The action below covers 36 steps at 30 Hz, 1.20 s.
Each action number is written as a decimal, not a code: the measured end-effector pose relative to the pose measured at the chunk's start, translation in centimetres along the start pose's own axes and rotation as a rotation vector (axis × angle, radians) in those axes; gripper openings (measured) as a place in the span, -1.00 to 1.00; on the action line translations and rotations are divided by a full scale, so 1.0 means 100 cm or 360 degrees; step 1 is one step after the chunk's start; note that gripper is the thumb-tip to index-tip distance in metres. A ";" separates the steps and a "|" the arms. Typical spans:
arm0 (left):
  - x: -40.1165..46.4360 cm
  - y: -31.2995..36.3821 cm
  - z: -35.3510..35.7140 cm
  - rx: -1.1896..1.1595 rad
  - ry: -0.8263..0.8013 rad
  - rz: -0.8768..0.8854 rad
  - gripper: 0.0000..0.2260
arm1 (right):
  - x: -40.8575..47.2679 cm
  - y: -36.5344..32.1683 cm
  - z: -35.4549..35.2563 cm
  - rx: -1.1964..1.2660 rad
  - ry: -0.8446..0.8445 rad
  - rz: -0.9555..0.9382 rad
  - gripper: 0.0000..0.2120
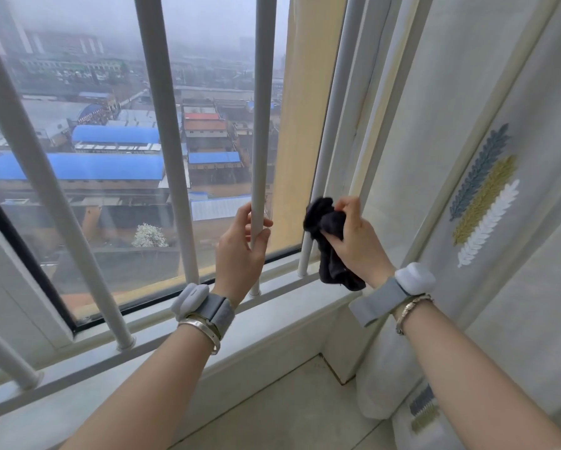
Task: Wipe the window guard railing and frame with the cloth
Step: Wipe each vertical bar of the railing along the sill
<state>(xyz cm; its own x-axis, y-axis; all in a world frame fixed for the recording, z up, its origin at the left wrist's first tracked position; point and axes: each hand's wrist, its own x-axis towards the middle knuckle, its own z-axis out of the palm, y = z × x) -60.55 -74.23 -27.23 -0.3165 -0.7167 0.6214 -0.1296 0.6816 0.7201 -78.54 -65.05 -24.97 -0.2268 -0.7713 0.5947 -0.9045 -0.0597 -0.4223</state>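
White vertical guard bars stand in front of the window, fixed into the white lower frame rail point(162, 332). My left hand point(242, 251) grips one bar point(263, 125) low down, fingers curled round it. To its right, my right hand point(354, 238) holds a dark bunched cloth point(326, 235) pressed against the lower part of the rightmost bar point(334, 108). Part of the cloth hangs down below the hand, close to the frame rail.
A pale curtain point(487, 157) with an embroidered leaf pattern hangs at the right, close to my right forearm. A light sill ledge point(289, 401) runs below the frame. More bars point(162, 108) stand to the left. City rooftops show through the glass.
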 end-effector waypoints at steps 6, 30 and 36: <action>-0.002 -0.001 0.003 0.0005 0.0038 0.0045 -0.67 | 0.005 -0.013 0.049 0.0051 0.0592 0.0079 -0.71; -0.008 0.000 0.010 0.0152 0.0205 0.0110 -0.71 | -0.079 0.046 0.088 -0.0246 -0.0234 0.0369 -0.51; -0.012 0.000 0.013 0.0153 0.0217 0.0110 -0.62 | -0.059 0.080 0.058 -0.0790 -0.0371 0.0130 -0.43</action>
<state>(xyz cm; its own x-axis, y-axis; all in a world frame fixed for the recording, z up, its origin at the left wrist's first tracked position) -61.38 -73.22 -28.39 -0.1985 -0.6764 0.7093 -0.2034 0.7364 0.6453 -82.29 -64.65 -35.86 -0.2683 -0.8842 0.3823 -0.9618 0.2684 -0.0542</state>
